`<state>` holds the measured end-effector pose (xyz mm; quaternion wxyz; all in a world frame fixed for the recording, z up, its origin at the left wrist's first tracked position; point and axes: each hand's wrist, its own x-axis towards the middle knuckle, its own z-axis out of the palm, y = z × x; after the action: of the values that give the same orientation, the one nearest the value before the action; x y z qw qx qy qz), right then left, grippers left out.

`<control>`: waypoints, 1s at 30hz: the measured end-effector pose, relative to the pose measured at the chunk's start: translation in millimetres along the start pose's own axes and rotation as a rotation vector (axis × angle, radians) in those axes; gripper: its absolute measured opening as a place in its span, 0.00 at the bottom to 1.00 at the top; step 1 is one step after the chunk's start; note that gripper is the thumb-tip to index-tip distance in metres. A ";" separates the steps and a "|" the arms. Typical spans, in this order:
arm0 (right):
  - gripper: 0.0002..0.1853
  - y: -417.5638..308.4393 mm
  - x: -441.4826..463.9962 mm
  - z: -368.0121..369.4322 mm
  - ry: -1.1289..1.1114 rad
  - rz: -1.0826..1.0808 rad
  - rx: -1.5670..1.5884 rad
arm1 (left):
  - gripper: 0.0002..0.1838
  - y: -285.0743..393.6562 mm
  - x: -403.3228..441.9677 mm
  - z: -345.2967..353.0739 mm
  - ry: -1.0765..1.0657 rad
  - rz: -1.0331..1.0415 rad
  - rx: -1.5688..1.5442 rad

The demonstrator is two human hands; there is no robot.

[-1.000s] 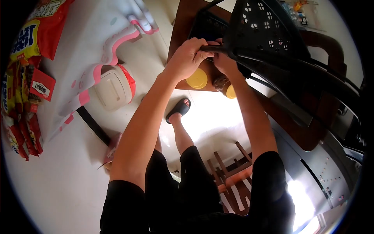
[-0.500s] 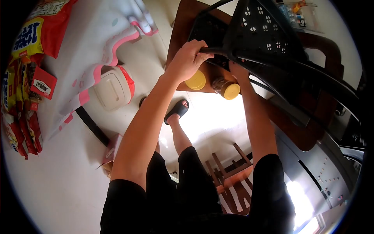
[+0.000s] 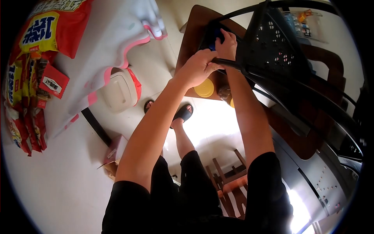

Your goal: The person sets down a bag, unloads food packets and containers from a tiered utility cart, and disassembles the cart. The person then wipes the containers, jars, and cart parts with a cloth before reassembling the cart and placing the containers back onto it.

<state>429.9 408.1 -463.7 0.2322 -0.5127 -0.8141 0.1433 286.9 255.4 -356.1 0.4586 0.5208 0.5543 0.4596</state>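
Note:
My left hand (image 3: pixel 199 65) is closed around a bar of the black metal rack (image 3: pixel 269 54), which has clover-shaped cutouts and is tilted over a brown wooden chair (image 3: pixel 194 27). Just beyond it, my right hand (image 3: pixel 226 46) reaches over a lower shelf of the rack, fingers curled at a dark blue thing (image 3: pixel 217 34) whose kind I cannot make out. Below my hands, a yellow round lid (image 3: pixel 204 89) shows on the chair. Beside that is a jar (image 3: pixel 224 93) with dark contents, partly hidden by my right forearm.
On the left, red snack bags (image 3: pixel 39 35) lie on a table with a white, pink-edged cloth (image 3: pixel 105 43). A lidded white bin (image 3: pixel 119 91) stands on the floor near my sandalled feet. A wooden stool (image 3: pixel 230 181) is below, and grey cabinets (image 3: pixel 311 175) are at right.
My right hand has come from under the rack up and left onto the lower shelf, where the dark blue thing now shows. My left hand still grips the bar. The view has shifted slightly.

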 end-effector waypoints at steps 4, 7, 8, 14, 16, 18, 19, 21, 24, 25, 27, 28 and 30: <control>0.25 -15.7 -9.8 0.8 -0.104 -0.168 -0.053 | 0.10 -0.8 2.9 -1.6 -0.031 0.037 0.000; 0.25 -17.2 -22.8 -26.3 -0.327 -0.348 -0.071 | 0.11 1.6 2.4 -4.2 -0.022 0.034 0.014; 0.24 -17.3 -27.5 -36.2 -0.379 -0.420 -0.056 | 0.11 3.5 2.1 -5.1 -0.019 0.026 0.024; 0.17 6.8 -55.9 -64.5 -0.620 -0.280 -0.104 | 0.10 17.2 1.1 -6.2 -0.004 -0.003 0.031; 0.16 24.1 -62.1 -76.0 -0.650 -0.233 -0.111 | 0.09 7.0 1.2 0.1 0.016 0.000 0.043; 0.15 47.8 -70.0 -86.2 -0.664 -0.252 -0.153 | 0.09 -1.7 1.2 5.8 0.044 -0.001 0.035; 0.14 63.5 -75.0 -89.7 -0.653 -0.258 -0.188 | 0.09 -2.4 1.0 7.2 0.061 -0.004 0.020; 0.13 97.2 -84.6 -96.5 -0.603 -0.264 -0.272 | 0.09 -2.2 0.4 9.2 0.069 -0.011 0.014; 0.12 147.9 -99.3 -104.3 -0.481 -0.263 -0.405 | 0.10 -1.1 0.0 8.1 0.059 -0.016 0.038; 0.12 153.9 -101.4 -108.7 -0.439 -0.275 -0.448 | 0.10 -1.4 0.2 8.6 0.066 -0.011 0.040; 0.11 160.1 -106.2 -116.5 -0.345 -0.351 -0.568 | 0.10 -2.3 -0.1 11.0 0.094 -0.001 0.025; 0.11 161.0 -105.5 -117.8 -0.312 -0.359 -0.611 | 0.10 -3.3 -0.2 12.9 0.117 0.005 0.009; 0.11 157.4 -104.1 -113.3 -0.281 -0.354 -0.648 | 0.10 -3.4 -0.5 13.1 0.119 0.004 0.004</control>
<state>648.5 381.9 -465.5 -0.0341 -0.3866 -0.9167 -0.0947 299.3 255.2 -361.5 0.4227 0.4946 0.5806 0.4895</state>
